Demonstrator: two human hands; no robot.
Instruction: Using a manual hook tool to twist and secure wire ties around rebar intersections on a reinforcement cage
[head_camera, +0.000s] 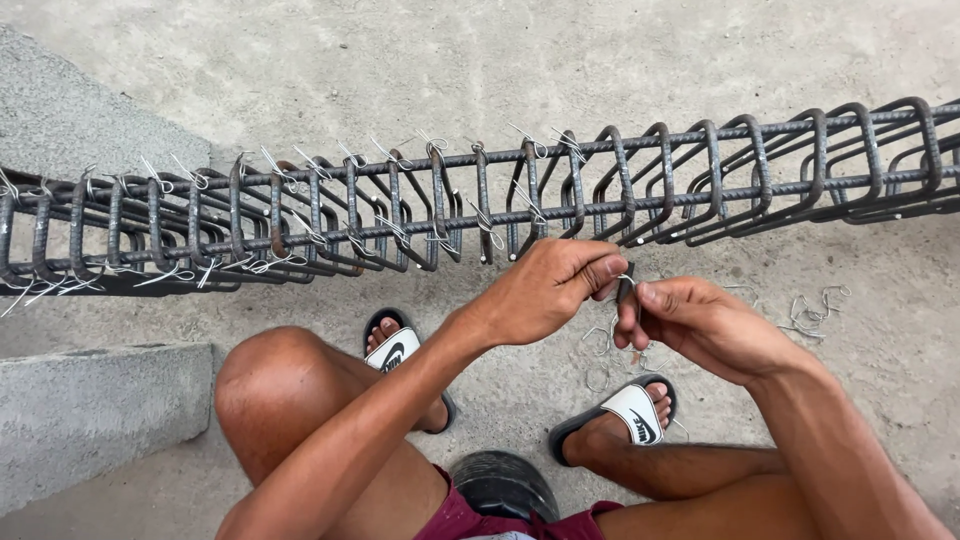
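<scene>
A concrete floor (480, 60) carries a low concrete block (95, 410) at left. Black-and-white sandals (398, 350) sit on the feet, and a black tyre (503, 485) lies below.

Arms: both bare, no sleeves, no watch or rings seen | left hand (545, 290) and right hand (700, 325): bare, no gloves | legs: bare knees | shorts (470, 520): dark red, near edge | feet: black slide sandals with white straps bearing a dark mark, left sandal (395, 350), right sandal (630, 410).
</scene>
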